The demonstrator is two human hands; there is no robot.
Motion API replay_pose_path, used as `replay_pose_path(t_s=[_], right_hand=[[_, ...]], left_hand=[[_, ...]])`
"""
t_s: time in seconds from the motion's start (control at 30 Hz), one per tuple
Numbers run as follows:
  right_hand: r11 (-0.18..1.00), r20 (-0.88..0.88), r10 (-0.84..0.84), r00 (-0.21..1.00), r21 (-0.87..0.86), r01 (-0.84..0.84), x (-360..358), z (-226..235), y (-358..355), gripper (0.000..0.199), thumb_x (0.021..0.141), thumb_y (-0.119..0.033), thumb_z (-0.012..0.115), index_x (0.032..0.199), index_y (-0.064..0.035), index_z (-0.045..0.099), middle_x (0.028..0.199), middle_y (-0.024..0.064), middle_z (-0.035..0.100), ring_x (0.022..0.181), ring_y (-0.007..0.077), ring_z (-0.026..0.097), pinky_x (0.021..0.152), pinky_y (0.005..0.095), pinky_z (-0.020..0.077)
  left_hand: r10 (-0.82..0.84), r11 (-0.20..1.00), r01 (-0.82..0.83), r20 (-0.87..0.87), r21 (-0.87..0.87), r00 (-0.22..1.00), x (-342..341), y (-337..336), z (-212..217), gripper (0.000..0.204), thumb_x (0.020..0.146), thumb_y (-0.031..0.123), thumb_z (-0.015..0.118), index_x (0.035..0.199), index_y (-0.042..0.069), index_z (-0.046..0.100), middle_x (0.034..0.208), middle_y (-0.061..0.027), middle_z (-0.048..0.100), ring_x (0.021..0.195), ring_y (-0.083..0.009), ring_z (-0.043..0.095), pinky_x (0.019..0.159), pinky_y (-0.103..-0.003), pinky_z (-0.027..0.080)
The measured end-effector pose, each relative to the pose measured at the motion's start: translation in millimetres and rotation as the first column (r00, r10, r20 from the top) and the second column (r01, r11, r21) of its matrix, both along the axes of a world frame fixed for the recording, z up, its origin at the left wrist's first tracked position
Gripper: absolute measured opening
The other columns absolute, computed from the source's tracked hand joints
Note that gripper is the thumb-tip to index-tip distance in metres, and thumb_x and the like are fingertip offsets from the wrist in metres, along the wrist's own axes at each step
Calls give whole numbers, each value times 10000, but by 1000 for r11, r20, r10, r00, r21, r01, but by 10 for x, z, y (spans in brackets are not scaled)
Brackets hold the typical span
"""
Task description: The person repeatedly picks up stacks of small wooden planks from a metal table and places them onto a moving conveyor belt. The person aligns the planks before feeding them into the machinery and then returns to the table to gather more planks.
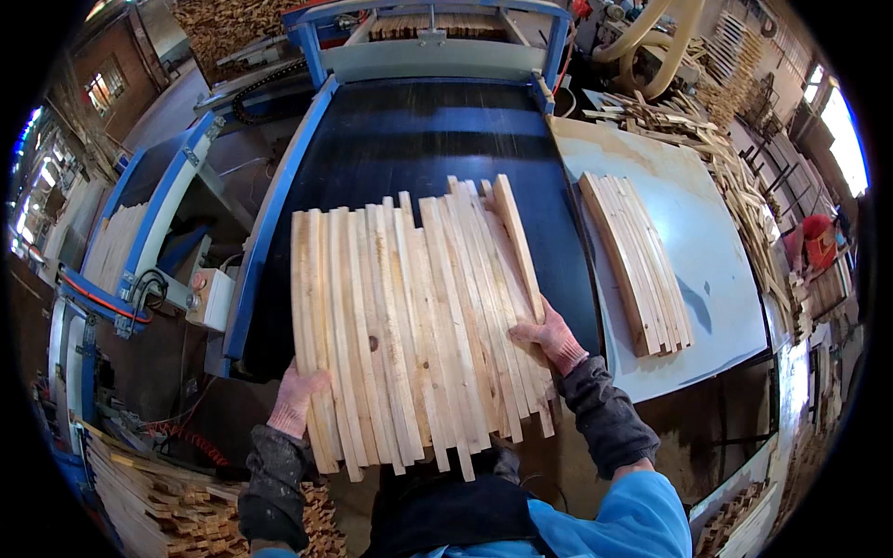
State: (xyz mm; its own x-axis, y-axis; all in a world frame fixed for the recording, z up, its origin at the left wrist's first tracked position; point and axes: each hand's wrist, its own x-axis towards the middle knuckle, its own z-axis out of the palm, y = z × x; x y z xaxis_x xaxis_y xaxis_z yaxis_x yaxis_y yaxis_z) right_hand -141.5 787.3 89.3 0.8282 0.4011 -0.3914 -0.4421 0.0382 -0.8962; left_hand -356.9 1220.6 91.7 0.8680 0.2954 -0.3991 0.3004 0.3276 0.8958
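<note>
Fingers (316, 380) of the pink-gloved L hand (296, 398) were closed on the L edge of a wide row of pale wood strips (400, 325); those of the R hand (553, 341), gloved likewise, gripped the R edge w/ the thumb over the top. The strips lay side by side btwn the hands, ends uneven, a few dark knots showing, 1 strip at the far R raised above its neighbors. Near ends stuck out past the black belt (419, 139) twd the wearer's dark apron (446, 516); couldn't tell if the row's underside touched the belt. Dark sleeve covers (605, 414) ran up both forearms, blue shirt (642, 511) above.

Just R of the belt: pale tabletop (693, 228) w/ a 2nd, smaller bundle (642, 270) of strips. L side: blue rail (261, 237), w/ a white control box (210, 298) near it. Far end: blue gantry (312, 54) w/ a grey crossbar (428, 61). Past the tabletop, a loose heap (730, 209) of thin wood; lower L, stacked lumber (177, 493).
</note>
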Motion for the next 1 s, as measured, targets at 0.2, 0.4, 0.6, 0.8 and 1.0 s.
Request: replay_pose_path(t_s=[0.2, 0.4, 0.6, 0.8, 1.0], right_hand=[[996, 52, -70, 996, -55, 73, 138, -86, 163, 1019, 812, 26, 891, 1671, -65, 350, 1337, 122, 695, 1160, 236, 705, 1061, 409, 591], [991, 20, -95, 995, -90, 96, 431, 34, 724, 938, 853, -9, 876, 1643, -65, 373, 1282, 137, 701, 1133, 250, 712, 1035, 414, 610], [993, 22, -112, 993, -33, 113, 582, -94, 1251, 815, 865, 11, 839, 1561, -58, 421, 1254, 144, 697, 1103, 264, 717, 1001, 425, 621], [990, 5, -135, 991, 51, 134, 583, -228, 1893, 848, 842, 25, 850, 1559, -52, 404, 1246, 157, 697, 1112, 276, 716, 985, 443, 616], [814, 19, 195, 981, -561, -151, 663, 103, 2026, 819, 1051, -336, 721, 1679, -35, 290, 1379, 264, 676, 1181, 357, 730, 926, 468, 631]], left_hand=[[-70, 996, 78, -188, 35, 980, 422, 250, -120, 788, 874, 277, 835, 1486, -57, 467, 1304, -166, 650, 1139, -249, 673, 1022, -400, 570], [-148, 761, 348, -375, 548, 915, 1025, 1005, -169, 859, 952, 592, 767, 1417, -92, 536, 1261, -268, 701, 1167, -321, 708, 1031, -435, 563], [107, 182, 701, -723, 689, 683, 1636, 1035, 566, 901, 954, 709, 682, 1456, -32, 575, 1441, -295, 631, 1296, -353, 663, 1074, -494, 535], [-63, 293, 223, -214, 930, 975, 1013, 992, 515, 730, 989, 443, 738, 1536, -6, 557, 1515, -215, 616, 1392, -371, 608, 1165, -467, 489], [-10, 822, -44, 92, 568, 996, 147, 687, 377, 519, 1023, 285, 754, 1442, -6, 660, 1461, -189, 685, 1340, -297, 660, 1119, -419, 531]])
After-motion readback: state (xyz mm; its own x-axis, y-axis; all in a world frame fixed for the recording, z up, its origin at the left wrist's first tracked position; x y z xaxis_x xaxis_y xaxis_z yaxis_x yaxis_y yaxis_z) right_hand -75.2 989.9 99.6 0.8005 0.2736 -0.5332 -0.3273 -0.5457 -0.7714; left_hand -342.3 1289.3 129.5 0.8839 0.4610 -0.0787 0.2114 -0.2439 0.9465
